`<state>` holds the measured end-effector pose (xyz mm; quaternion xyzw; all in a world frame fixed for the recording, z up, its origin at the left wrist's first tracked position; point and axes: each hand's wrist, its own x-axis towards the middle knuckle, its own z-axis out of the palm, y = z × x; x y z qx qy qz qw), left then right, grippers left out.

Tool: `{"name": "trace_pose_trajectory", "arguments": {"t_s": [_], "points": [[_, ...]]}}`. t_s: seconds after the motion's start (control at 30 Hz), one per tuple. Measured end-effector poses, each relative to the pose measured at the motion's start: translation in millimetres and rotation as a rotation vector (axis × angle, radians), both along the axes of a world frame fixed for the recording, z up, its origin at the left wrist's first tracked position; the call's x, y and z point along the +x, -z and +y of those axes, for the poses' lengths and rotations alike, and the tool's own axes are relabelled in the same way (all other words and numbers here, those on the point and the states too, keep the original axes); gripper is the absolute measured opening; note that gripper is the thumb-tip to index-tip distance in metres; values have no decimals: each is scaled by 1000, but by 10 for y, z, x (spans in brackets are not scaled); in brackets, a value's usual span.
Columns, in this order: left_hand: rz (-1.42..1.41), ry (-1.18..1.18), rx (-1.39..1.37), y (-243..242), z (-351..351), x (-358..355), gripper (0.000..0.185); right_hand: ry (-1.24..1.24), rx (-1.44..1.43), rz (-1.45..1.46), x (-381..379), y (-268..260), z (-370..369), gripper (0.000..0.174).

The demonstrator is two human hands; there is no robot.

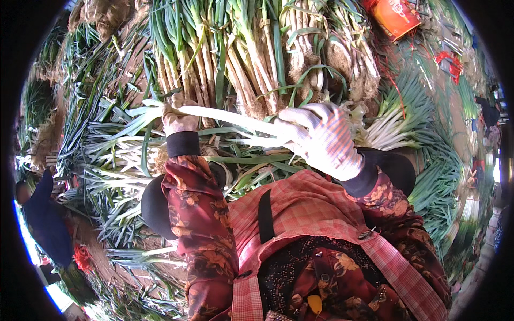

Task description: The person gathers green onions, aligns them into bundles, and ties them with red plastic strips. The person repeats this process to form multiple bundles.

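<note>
One long green onion (231, 116) stretches across the front of me between both hands. My left hand (180, 116) is closed around it near where the white stalk meets the leaves, and the green leaves stick out past it to the left. My right hand (327, 138), in a striped knit work glove, grips the white end, which is partly hidden by the fingers. Loose peeled strips hang beneath the stalk by the right fingers. Below the hands, leaf scraps (257, 162) lie between my knees.
Bundles of unpeeled green onions (249, 60) with dirty roots stand at the back. White-stalked onions lie in a left pile (128, 156) and a right pile (393, 124). An orange-red bag (395, 18) is at the upper right. A person in dark clothing (48, 220) is at the left rim.
</note>
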<state>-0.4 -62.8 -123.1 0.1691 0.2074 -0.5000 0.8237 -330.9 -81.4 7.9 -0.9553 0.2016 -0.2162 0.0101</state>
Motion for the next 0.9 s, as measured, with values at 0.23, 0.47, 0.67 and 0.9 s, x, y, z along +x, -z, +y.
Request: {"name": "trace_pose_trajectory", "arguments": {"t_s": [0.23,0.47,0.67,0.9], "points": [[144,-60,35,137,40,146,22,-376,1212,-799,-634,-650,-69,10],[89,-71,-21,199,20,79,23,-105,1286,-844,-998,-972,-364,19],[140,-56,122,-22,-92,-219,20,50,718,-128,-619,-258,-130,46],[38,90,-30,-266,-244,-1273,32,283,16,613,-441,-377,-162,38]]}}
